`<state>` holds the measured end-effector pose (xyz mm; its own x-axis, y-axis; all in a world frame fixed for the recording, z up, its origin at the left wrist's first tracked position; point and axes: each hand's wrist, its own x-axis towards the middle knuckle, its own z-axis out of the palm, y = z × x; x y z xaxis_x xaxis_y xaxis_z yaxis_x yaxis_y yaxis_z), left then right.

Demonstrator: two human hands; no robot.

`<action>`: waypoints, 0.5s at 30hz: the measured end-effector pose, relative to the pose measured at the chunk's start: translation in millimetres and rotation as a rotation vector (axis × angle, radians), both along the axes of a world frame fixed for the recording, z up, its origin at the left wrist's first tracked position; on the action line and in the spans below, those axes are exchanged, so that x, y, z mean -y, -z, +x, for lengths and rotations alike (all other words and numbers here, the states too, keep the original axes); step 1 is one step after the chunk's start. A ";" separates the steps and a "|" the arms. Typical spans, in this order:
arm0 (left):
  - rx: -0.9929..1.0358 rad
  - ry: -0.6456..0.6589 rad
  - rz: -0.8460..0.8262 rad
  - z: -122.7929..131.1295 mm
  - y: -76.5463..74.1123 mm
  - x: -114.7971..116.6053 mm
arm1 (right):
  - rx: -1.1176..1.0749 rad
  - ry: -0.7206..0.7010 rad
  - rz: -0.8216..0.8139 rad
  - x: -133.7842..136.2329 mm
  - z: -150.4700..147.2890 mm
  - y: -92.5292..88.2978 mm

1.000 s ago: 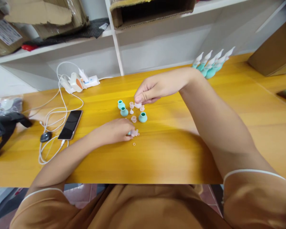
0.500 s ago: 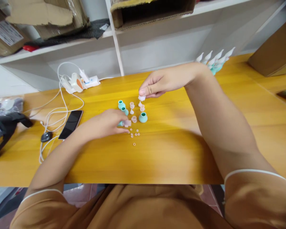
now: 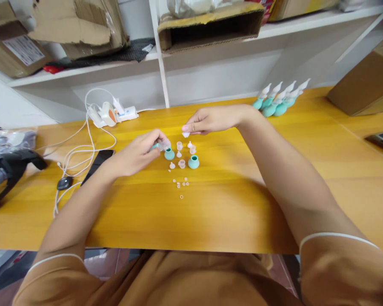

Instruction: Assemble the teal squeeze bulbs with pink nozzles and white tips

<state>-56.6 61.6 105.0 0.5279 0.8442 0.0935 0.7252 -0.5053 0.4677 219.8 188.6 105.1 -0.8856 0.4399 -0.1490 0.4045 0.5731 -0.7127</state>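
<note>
My left hand is closed on a teal bulb with a translucent piece at its top, tilted to the right. Just beside it stands a teal bulb; another teal bulb stands further right. Between my hands lie pale pink cups and small white cone-shaped pieces. My right hand pinches a small white piece above the table. Nearer the front are several tiny pink rings.
Several teal bulbs with white tips stand at the back right. A phone, white cables and a power strip lie on the left. A cardboard box is at the far right.
My left hand has lifted up and back, now holding a teal bulb with the translucent piece. A small white cone shows where that hand was. My right hand keeps its white piece.
</note>
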 end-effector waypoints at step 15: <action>0.021 -0.077 0.179 -1.2 12.9 -13.3 | 0.568 0.349 0.546 -17.0 -36.2 53.2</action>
<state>-57.8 74.9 92.1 0.4589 0.8508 0.2562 0.7557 -0.5254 0.3910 183.6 205.6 51.9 -0.5418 0.8121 -0.2165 0.8330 0.5531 -0.0098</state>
